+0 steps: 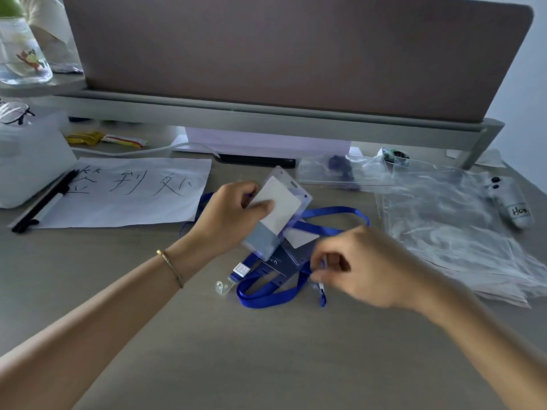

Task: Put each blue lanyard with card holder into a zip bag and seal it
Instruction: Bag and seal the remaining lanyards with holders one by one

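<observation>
Our left hand (229, 216) grips the rigid clear plastic card holder (276, 213); right hand (359, 266) pinches the limp blue fabric lanyard (268, 297). Gather its slack first.

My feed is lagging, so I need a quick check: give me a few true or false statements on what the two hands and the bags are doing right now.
1. The left hand holds a clear plastic card holder with a white card lifted off the desk. True.
2. The right hand lies flat and open on the grey desk. False: its fingers pinch the blue fabric lanyard.
3. The pile of clear zip bags lies to the right of the hands. True.
4. The held card holder is already inside a zip bag. False: it is out in the open, above other holders.
</observation>
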